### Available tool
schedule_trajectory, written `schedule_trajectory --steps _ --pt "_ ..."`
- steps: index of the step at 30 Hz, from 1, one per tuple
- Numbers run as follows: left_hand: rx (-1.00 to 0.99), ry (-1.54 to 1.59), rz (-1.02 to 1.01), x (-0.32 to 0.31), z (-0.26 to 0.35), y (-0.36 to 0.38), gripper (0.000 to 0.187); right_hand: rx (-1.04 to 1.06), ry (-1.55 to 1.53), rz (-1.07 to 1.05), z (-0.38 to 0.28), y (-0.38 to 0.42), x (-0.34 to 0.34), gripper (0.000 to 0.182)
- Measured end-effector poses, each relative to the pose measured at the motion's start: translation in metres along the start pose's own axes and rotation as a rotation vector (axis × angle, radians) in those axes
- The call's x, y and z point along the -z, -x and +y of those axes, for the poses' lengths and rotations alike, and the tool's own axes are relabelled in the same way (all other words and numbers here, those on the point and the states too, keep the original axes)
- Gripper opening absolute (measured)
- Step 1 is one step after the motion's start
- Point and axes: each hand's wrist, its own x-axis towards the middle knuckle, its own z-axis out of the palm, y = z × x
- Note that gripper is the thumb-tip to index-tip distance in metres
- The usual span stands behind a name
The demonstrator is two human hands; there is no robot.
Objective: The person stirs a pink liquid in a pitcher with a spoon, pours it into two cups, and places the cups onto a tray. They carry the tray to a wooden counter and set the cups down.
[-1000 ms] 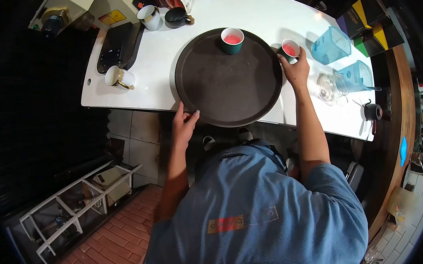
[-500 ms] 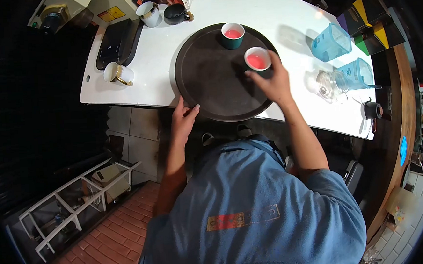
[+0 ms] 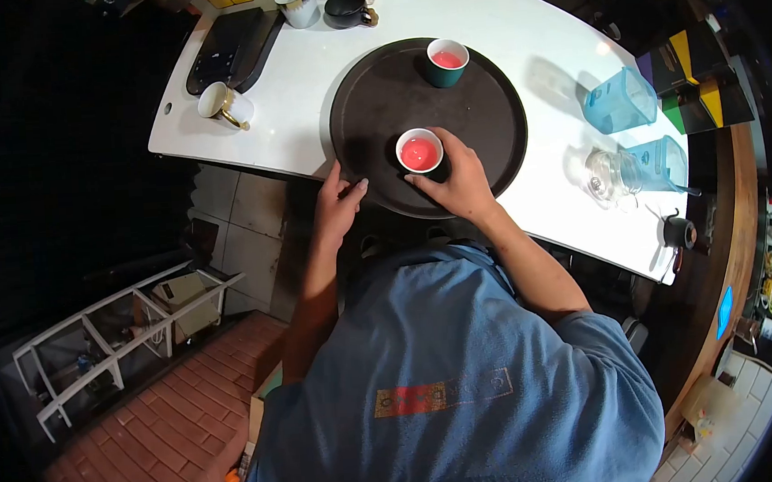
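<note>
My right hand (image 3: 462,181) is closed around a small cup (image 3: 419,153) with a white rim and red liquid inside. This cup is over the near part of a round dark brown serving tray (image 3: 430,97); whether its base touches the tray is hidden. A matching green cup (image 3: 447,63), white inside and also holding red liquid, stands upright at the tray's far side. At the tray's near left edge is my left hand (image 3: 340,204), thumb and fingers pinching the rim.
Left of the tray, a white and gold mug (image 3: 225,107) stands near a flat black device (image 3: 233,51). Another mug (image 3: 298,5) and a black cup (image 3: 348,10) are behind. On the right are blue translucent pitchers (image 3: 620,101) and a glass jar (image 3: 610,177).
My right hand has brought its cup leftward and closer to me across the tray. The other cup and my left hand keep their places on the tray. The camera view has shifted slightly.
</note>
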Motion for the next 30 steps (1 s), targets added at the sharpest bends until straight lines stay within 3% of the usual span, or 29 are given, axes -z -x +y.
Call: schedule_trajectory --steps 6,8,9,11,12,13,14,15,17,19,21,25,27,28,30 --pt "-0.018 0.017 0.098 -0.008 -0.002 0.005 0.072 0.142 0.053 -0.001 0.002 -0.005 0.013 0.072" --pt "-0.032 0.033 0.126 -0.011 -0.004 0.007 0.068 0.117 -0.143 0.053 0.016 -0.013 0.028 0.065" --pt "-0.04 0.046 0.144 -0.013 -0.005 0.01 0.065 0.112 -0.137 0.142 0.032 -0.023 0.035 0.051" --pt "-0.04 0.086 0.217 -0.022 -0.008 0.013 0.059 0.046 -0.038 0.329 0.065 -0.048 0.05 0.035" --pt "-0.04 0.116 0.264 -0.027 -0.009 0.015 0.053 -0.018 0.002 0.355 0.094 -0.063 0.056 0.035" --pt "-0.04 0.12 0.281 -0.03 -0.01 0.017 0.053 0.027 0.245 0.38 0.115 -0.078 0.065 0.039" --pt "-0.003 0.095 0.29 -0.033 -0.01 0.02 0.048 0.004 0.451 0.349 0.132 -0.089 0.07 0.045" --pt "0.034 0.07 0.299 -0.036 -0.01 0.021 0.044 0.014 0.443 0.34 0.143 -0.1 0.075 0.045" --pt "0.07 0.094 0.312 -0.039 -0.01 0.022 0.042 -0.081 0.55 0.121 0.157 -0.121 0.078 0.05" --pt "0.113 0.126 0.335 -0.045 -0.008 0.026 0.041 -0.041 0.527 0.047 0.159 -0.138 0.081 0.047" --pt "0.199 0.173 0.314 -0.052 -0.005 0.031 0.051 0.024 0.477 -0.078 0.16 -0.152 0.08 0.04" --pt "0.226 0.091 0.378 -0.08 -0.023 0.029 0.065 0.146 0.501 -0.116 0.17 -0.159 0.069 0.031" --pt "-0.059 -0.289 0.537 -0.088 -0.066 0.014 0.073 0.149 0.395 -0.027 0.181 -0.16 0.061 0.027" --pt "0.004 -0.251 0.558 -0.098 -0.031 0.022 0.072 0.12 0.356 -0.05 0.184 -0.162 0.059 0.024" --pt "0.0 -0.284 0.6 -0.106 -0.03 0.022 0.07 0.105 0.324 -0.042 0.184 -0.162 0.058 0.023"
